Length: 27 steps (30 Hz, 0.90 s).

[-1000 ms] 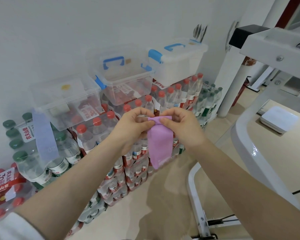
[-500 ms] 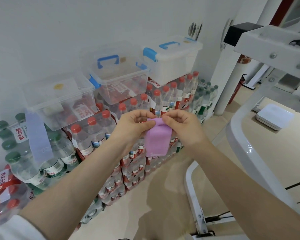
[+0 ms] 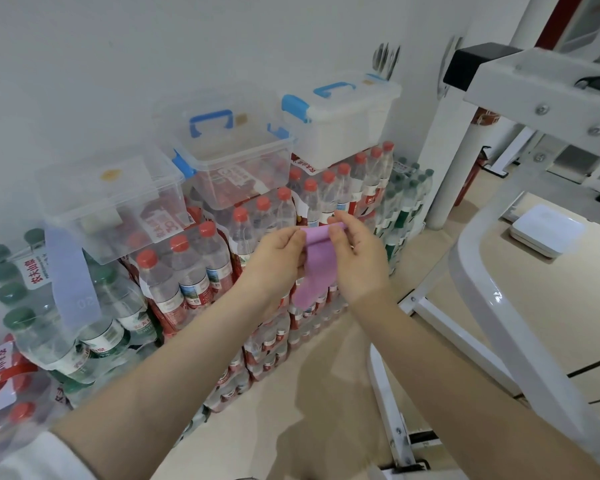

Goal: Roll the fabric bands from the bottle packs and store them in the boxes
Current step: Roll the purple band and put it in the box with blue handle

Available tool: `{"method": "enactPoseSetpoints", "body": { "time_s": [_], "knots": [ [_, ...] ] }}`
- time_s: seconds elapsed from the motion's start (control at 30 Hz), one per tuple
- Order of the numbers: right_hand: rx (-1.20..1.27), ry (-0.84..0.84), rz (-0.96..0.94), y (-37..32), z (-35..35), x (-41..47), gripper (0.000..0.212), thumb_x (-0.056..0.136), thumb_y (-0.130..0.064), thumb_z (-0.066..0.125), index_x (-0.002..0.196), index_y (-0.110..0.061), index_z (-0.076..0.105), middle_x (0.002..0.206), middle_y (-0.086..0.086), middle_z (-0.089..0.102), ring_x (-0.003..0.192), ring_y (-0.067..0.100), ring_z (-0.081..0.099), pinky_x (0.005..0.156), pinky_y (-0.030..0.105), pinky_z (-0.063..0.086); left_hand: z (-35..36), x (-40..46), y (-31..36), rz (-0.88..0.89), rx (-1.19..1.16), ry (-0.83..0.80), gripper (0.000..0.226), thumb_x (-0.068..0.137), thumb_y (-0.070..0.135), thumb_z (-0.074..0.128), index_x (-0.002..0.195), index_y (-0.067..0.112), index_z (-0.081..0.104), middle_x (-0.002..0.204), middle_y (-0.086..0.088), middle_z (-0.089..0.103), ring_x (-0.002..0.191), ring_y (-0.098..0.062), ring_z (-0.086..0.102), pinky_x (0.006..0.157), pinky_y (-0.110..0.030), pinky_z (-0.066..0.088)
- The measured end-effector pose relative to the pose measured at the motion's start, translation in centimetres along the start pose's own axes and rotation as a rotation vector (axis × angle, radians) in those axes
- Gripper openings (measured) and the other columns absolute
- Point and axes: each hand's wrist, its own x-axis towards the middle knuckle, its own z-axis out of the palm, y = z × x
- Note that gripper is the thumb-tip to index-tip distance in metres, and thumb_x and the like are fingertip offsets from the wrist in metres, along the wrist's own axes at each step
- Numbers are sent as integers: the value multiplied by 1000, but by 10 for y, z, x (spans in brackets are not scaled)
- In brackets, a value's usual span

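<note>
A pink fabric band point(image 3: 315, 268) is held up in front of the stacked bottle packs point(image 3: 194, 268). My left hand point(image 3: 274, 268) pinches its rolled top edge from the left, and my right hand point(image 3: 359, 261) pinches it from the right. The loose end hangs down between my wrists. A pale blue band point(image 3: 71, 275) drapes over the green-capped bottles at the left. On top of the packs sit three plastic boxes: a clear one without handle point(image 3: 118, 202), a clear one with a blue handle point(image 3: 236, 161) and a white one with a blue handle point(image 3: 343, 119).
A white metal frame point(image 3: 499, 271) with a black cap stands close on the right, its base rails on the floor. A white flat device point(image 3: 548, 233) lies on the beige floor beyond it. A white pillar point(image 3: 454, 143) rises behind the packs.
The hanging part of the pink band has grown shorter as the top edge was rolled between my fingers. Both hands stayed close together in front of the packs.
</note>
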Motion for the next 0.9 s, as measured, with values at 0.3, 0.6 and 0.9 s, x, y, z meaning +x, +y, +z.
{"method": "enactPoseSetpoints", "body": {
  "time_s": [0.3, 0.6, 0.9],
  "knots": [
    [57, -79, 7, 19, -16, 5, 19, 95, -11, 46, 103, -20, 60, 100, -2, 65, 98, 18, 61, 89, 36, 51, -7, -1, 5, -30, 32, -54, 26, 98, 28, 39, 113, 18, 58, 103, -4, 67, 92, -18, 65, 80, -28, 52],
    [40, -31, -16, 5, -22, 12, 22, 92, -17, 53, 114, -16, 60, 99, 2, 66, 93, 16, 61, 82, 29, 49, -8, 1, 12, 159, 310, 100, 11, 90, 24, 58, 97, 23, 66, 81, -7, 72, 75, -25, 68, 73, -38, 54],
    [-113, -60, -76, 9, -15, 6, 38, 95, -17, 49, 133, -19, 48, 125, -2, 57, 101, 2, 49, 87, 15, 40, -7, 0, 9, 103, 141, 65, 25, 98, 17, 41, 99, 18, 66, 86, -1, 71, 78, -12, 68, 70, -16, 56]
  ]
}}
